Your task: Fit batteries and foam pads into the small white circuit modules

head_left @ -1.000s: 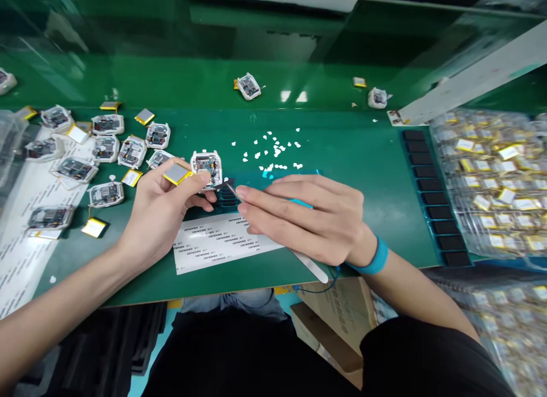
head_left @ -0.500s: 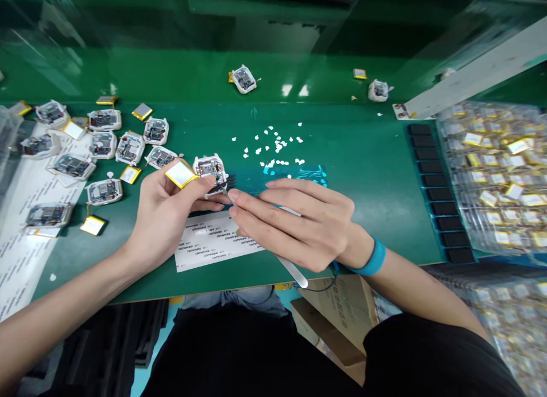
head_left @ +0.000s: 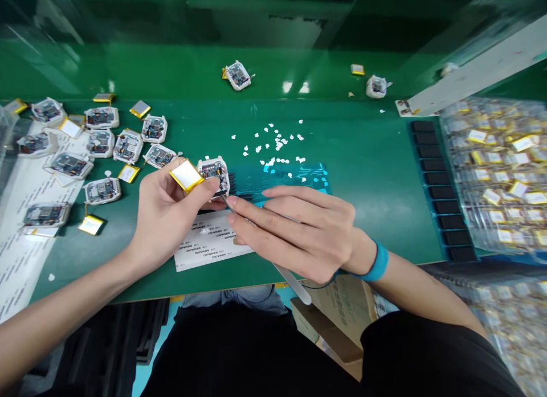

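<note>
1. Our left hand grasps a white plastic watch-shaped casing with exposed circuit board, centre of frame; flat silver-and-yellow rectangular battery lies outside it, against the hand.
2. Our right hand pinches slim silver metal tweezers, tip at the casing's lower edge; we can't tell what the tip grips.
3. We judge this unit mid-work: board uncovered, battery not seated.
4. Similar open white plastic casings, left of frame, look unfinished too.
</note>
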A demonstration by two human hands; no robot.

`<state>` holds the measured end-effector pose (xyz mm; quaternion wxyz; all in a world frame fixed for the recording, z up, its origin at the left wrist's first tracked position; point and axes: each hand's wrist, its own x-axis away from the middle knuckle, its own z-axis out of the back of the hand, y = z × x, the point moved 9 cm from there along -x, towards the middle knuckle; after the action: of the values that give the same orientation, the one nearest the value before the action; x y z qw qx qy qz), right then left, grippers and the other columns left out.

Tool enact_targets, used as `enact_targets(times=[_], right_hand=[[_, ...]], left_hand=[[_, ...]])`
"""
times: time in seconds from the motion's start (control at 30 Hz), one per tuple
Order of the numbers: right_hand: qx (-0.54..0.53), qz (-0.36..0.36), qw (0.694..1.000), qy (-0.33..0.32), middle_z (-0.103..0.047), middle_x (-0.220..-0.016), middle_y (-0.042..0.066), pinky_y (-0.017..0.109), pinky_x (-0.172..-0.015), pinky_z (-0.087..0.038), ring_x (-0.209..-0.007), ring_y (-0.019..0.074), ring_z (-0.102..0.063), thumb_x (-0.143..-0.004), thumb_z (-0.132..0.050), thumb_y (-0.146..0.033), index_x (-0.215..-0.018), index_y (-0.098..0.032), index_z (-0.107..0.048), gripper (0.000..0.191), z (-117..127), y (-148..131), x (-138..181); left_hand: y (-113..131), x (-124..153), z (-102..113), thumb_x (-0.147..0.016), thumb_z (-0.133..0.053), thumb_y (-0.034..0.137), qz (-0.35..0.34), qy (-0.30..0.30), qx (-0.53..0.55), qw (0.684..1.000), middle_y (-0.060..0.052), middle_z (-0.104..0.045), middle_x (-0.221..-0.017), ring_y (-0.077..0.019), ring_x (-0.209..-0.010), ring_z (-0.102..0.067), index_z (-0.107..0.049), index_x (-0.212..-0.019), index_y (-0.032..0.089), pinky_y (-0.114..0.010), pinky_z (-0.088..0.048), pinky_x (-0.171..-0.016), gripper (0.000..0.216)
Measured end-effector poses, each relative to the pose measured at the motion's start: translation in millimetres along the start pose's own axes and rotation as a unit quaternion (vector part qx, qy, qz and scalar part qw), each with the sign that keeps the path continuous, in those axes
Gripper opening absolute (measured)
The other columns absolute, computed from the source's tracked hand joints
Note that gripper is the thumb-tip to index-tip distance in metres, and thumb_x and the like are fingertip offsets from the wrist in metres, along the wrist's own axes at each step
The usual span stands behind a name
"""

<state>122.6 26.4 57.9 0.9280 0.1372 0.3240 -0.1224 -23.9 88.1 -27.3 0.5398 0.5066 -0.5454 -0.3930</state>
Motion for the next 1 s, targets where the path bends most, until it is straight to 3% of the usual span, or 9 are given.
enact_targets(times=[0.2,0.3,0.37,0.57,0.77,0.9,0.97,1.0], right_hand=[[-0.035,-0.062,0.997,-0.003,-0.077,-0.114,0.007,0.026,-0.064,-0.063,-0.077,0.0130,-0.071,-0.093,-0.070,-0.021,-0.108,-0.013,-0.073,0.017,-2.8,9.7,2.4],[-0.058,-0.085,0.994,-0.022,-0.077,-0.116,0.006,0.026,-0.068,-0.064,-0.082,0.0134,-0.073,-0.095,-0.068,-0.021,-0.111,-0.014,-0.072,0.019,-2.2,14.4,3.3],[-0.072,-0.088,0.993,-0.030,-0.076,-0.117,0.007,0.026,-0.073,-0.064,-0.088,0.0141,-0.074,-0.094,-0.069,-0.021,-0.112,-0.014,-0.071,0.020,-0.4,15.7,3.5],[-0.042,-0.091,0.995,-0.022,-0.077,-0.115,0.002,0.026,-0.072,-0.063,-0.088,0.0130,-0.073,-0.096,-0.066,-0.022,-0.110,-0.021,-0.072,0.015,-0.6,18.4,5.2],[-0.016,-0.086,0.996,-0.021,-0.077,-0.115,0.005,0.027,-0.072,-0.061,-0.086,0.0141,-0.073,-0.093,-0.071,-0.022,-0.113,-0.016,-0.070,0.021,3.5,25.6,7.8],[0.018,-0.066,0.997,0.029,-0.078,-0.113,0.003,0.026,-0.067,-0.060,-0.080,0.0125,-0.071,-0.093,-0.070,-0.023,-0.112,-0.019,-0.071,0.019,5.1,30.2,12.5],[0.024,-0.056,0.996,0.066,-0.079,-0.110,0.002,0.025,-0.063,-0.058,-0.076,0.0114,-0.070,-0.094,-0.070,-0.026,-0.109,-0.018,-0.071,0.017,4.1,30.8,15.6],[0.024,-0.054,0.995,0.078,-0.079,-0.109,0.001,0.025,-0.062,-0.057,-0.075,0.0111,-0.070,-0.094,-0.070,-0.026,-0.108,-0.018,-0.071,0.017,2.9,31.2,16.8]], left_hand=[[1.1,-0.6,1.5,-0.080,-0.079,0.022,-0.024,-0.004,-0.031,0.999,0.006,-0.057,-0.062,-0.0107,-0.056,-0.060,-0.056,-0.068,0.020,-0.023,-0.062,-0.058,0.026],[1.8,-0.5,2.2,-0.082,-0.079,0.024,-0.021,0.003,-0.021,1.000,0.004,-0.068,-0.073,-0.0131,-0.060,-0.068,-0.070,-0.086,0.022,-0.024,-0.064,-0.061,0.010],[3.5,0.0,3.0,-0.081,-0.080,0.023,-0.022,0.009,-0.012,1.000,0.003,-0.072,-0.078,-0.0131,-0.061,-0.070,-0.074,-0.097,0.023,-0.024,-0.064,-0.062,0.017],[7.0,-1.3,2.3,-0.079,-0.081,0.021,-0.029,0.003,-0.010,1.000,0.004,-0.073,-0.076,-0.0144,-0.059,-0.070,-0.071,-0.096,0.023,-0.027,-0.064,-0.062,0.020],[7.8,-2.1,-5.8,-0.071,-0.085,0.019,-0.019,-0.031,-0.013,0.999,0.000,-0.075,-0.079,-0.0171,-0.065,-0.073,-0.068,-0.090,0.019,-0.030,-0.064,-0.069,0.025],[23.2,-14.6,-2.1,-0.074,-0.083,0.023,-0.076,-0.044,-0.107,0.990,0.001,-0.072,-0.072,-0.0190,-0.060,-0.070,-0.065,-0.099,0.021,-0.034,-0.059,-0.065,0.031],[45.8,-33.0,7.9,-0.080,-0.078,0.024,-0.161,-0.021,-0.228,0.960,0.003,-0.068,-0.077,-0.0184,-0.068,-0.068,-0.062,-0.112,0.024,-0.034,-0.055,-0.073,0.037],[59.3,-44.3,14.4,-0.083,-0.074,0.023,-0.205,0.004,-0.314,0.927,0.004,-0.067,-0.082,-0.0175,-0.077,-0.066,-0.060,-0.118,0.026,-0.034,-0.051,-0.082,0.037]])
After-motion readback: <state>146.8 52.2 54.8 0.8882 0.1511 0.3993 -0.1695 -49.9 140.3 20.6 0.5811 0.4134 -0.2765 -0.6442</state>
